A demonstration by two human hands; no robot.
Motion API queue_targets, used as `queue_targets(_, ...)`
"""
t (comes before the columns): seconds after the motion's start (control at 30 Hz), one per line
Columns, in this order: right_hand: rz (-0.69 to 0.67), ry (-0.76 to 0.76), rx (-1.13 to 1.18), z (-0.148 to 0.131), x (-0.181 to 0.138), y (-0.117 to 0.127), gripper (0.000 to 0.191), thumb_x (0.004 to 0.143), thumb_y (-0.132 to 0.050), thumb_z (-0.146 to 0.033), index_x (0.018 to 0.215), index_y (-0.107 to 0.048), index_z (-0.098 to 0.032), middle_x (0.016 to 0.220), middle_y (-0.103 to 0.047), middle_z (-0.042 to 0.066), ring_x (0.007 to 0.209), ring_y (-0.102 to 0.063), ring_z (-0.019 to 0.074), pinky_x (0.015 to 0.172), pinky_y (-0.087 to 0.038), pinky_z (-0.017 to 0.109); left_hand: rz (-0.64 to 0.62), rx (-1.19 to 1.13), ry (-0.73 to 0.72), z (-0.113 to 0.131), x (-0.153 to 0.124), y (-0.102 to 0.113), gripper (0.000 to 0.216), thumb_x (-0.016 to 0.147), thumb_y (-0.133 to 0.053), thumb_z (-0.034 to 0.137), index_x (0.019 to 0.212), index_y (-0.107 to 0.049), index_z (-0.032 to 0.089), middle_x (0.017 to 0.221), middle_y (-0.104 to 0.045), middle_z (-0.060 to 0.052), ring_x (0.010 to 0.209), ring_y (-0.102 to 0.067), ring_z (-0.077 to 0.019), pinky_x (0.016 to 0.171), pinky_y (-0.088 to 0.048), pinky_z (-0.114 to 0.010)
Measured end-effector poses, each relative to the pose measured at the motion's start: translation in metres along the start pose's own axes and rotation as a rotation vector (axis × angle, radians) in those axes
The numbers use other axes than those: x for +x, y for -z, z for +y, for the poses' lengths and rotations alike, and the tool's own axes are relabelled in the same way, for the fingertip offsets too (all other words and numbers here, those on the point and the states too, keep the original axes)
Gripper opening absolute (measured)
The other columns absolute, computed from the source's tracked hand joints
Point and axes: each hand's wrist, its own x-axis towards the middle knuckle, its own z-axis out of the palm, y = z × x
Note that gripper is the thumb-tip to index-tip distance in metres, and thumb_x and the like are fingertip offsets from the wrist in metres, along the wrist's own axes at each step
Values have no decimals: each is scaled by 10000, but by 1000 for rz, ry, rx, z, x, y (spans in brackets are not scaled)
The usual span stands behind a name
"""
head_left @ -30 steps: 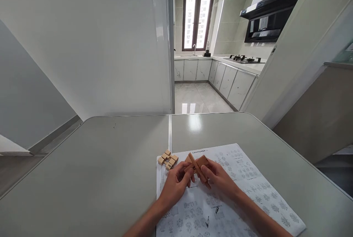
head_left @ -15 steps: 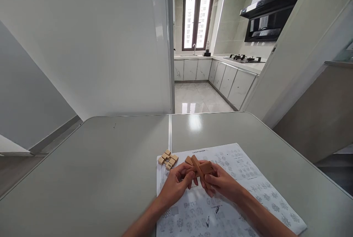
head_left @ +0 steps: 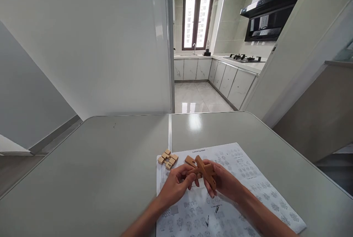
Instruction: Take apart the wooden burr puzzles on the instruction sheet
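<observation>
Both my hands hold a brown wooden puzzle (head_left: 202,169) of crossed sticks just above a printed paper sheet (head_left: 245,196). My left hand (head_left: 175,187) pinches its left side with fingertips closed on a stick. My right hand (head_left: 224,182) wraps round the right side, fingers curled beneath it. A paler wooden puzzle of small interlocked blocks (head_left: 167,159) lies on the sheet's far left corner, a little beyond my left hand and untouched.
The grey table (head_left: 96,170) has a seam running down its middle and rounded far corners. Beyond it stand a white wall and an open doorway into a kitchen with cabinets, a hob and an extractor hood.
The brown puzzle has been turned in my hands; one long stick now points down to the right over my right fingers. Both hands stay in nearly the same place.
</observation>
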Motion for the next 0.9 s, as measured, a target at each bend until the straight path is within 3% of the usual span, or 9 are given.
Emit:
queue_targets(0.27, 113, 6, -64, -7, -4, 4, 614, 892, -712, -646, 1259, -637, -160, 530, -657, -13, 377, -590, 131, 392, -393, 191, 32, -41, -13, -1, 1, 2, 441, 925, -663, 595, 979, -667, 157, 745, -670, -32, 576, -457, -111, 578, -364, -246)
queue_targets(0.5, 132, 46, -52, -1, -5, 10, 586, 928, -707, -570, 1288, -659, -110, 511, -662, -1, 317, -519, 101, 340, -368, 179, 64, 20, -35, -2, 0, 2, 410, 947, -652, 561, 963, -677, 152, 758, -690, -43, 587, -474, -111, 601, -389, -253)
queue_targets(0.7, 130, 63, 56, 8, -3, 14, 487, 910, -710, -590, 1131, -685, -157, 418, -583, -51, 231, -400, 73, 284, -272, 161, 69, 67, -69, -1, -3, -1, 403, 961, -636, 550, 952, -683, 149, 769, -721, -56, 577, -462, -110, 635, -411, -264)
queue_targets(0.9, 155, 39, 33, 6, -3, 15, 464, 894, -744, -556, 1093, -683, -141, 427, -603, -42, 218, -387, 72, 259, -250, 159, 76, 99, -66, 0, -2, -2, 402, 963, -632, 547, 955, -688, 149, 771, -725, -59, 568, -458, -111, 620, -397, -262)
